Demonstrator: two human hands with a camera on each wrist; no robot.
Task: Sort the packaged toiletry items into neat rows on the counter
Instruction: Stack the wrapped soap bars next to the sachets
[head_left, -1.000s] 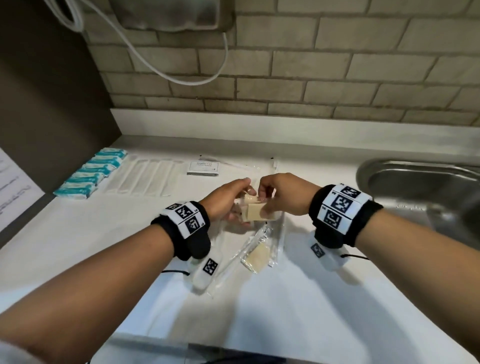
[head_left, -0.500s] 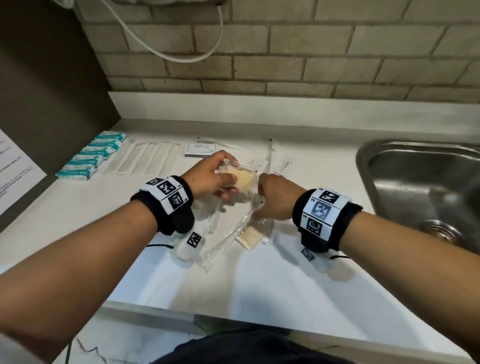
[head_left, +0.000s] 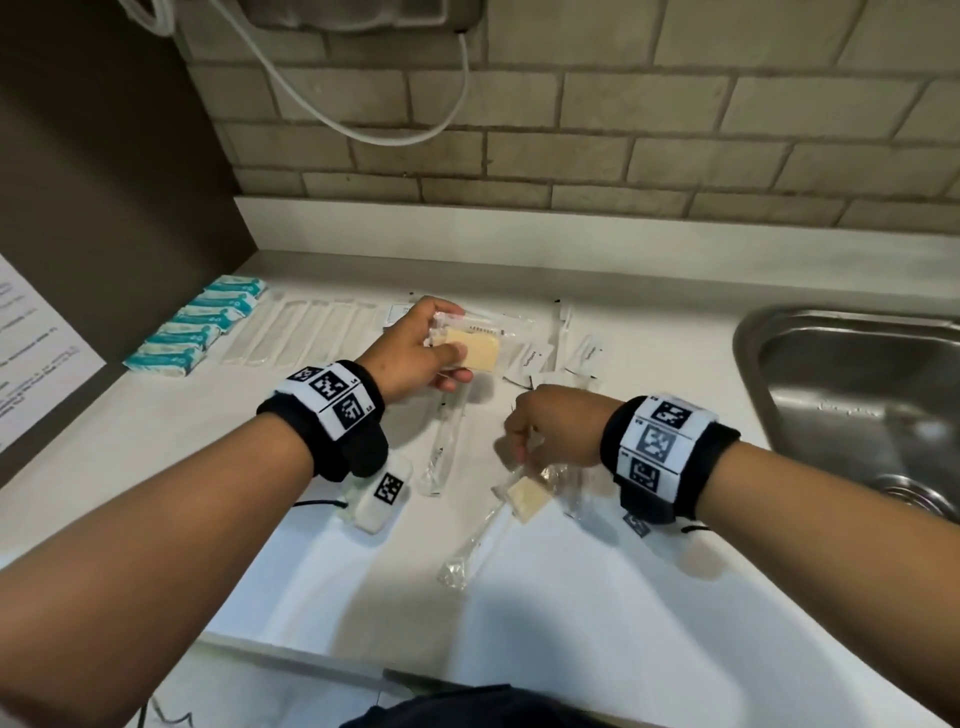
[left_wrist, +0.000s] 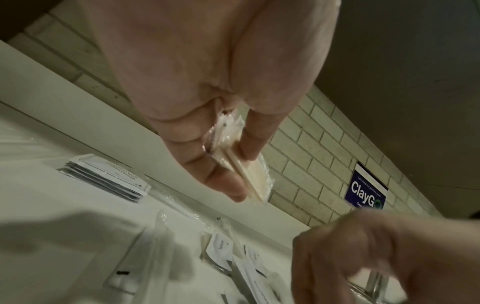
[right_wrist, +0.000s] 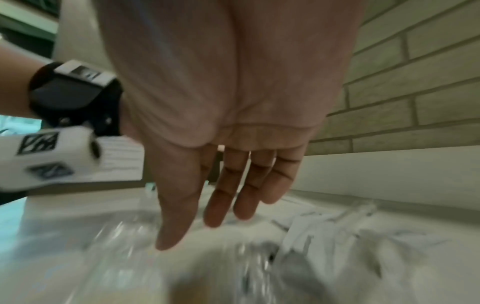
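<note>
My left hand (head_left: 441, 358) pinches a small stack of clear packets holding flat beige pieces (head_left: 475, 351) above the back middle of the white counter (head_left: 597, 597). In the left wrist view the thumb and fingers (left_wrist: 228, 185) clamp this stack (left_wrist: 246, 176). My right hand (head_left: 519, 447) hovers just over another beige packet (head_left: 527, 501) lying on the counter. Its fingers (right_wrist: 221, 205) point down almost straight and hold nothing; that view is blurred. Long clear wrapped sticks (head_left: 441, 447) lie between the hands.
A row of teal packets (head_left: 197, 325) and a row of long clear packets (head_left: 306, 332) line the back left. A stack of sachets (left_wrist: 103, 176) and loose white sachets (head_left: 532, 358) lie at the back. A steel sink (head_left: 857, 395) is at the right.
The hands have parted. My left hand carried the beige stack back and to the left; my right hand let go of it and dropped toward the packet on the counter.
</note>
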